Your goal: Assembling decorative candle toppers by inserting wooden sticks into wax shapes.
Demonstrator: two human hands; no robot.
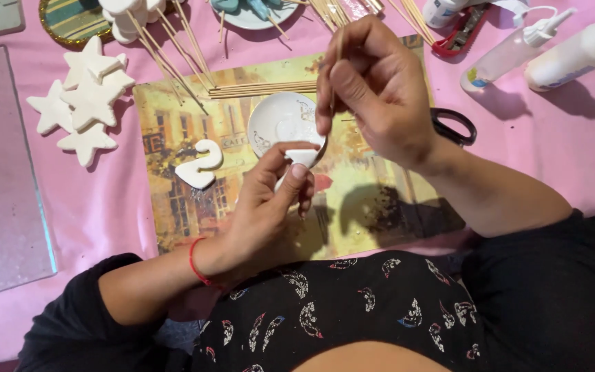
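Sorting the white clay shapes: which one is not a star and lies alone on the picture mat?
The white number-two shape, lying alone on the picture mat left of the small white dish. The white stars are heaped on the pink cloth.

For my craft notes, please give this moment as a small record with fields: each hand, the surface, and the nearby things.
left hand: pinches a small white clay piece
right hand: holds a thin wooden stick, pointed down at the piece
work surface: picture placemat on pink table cover
on placemat: white dish, white clay numeral
nearby: white clay stars, black scissors
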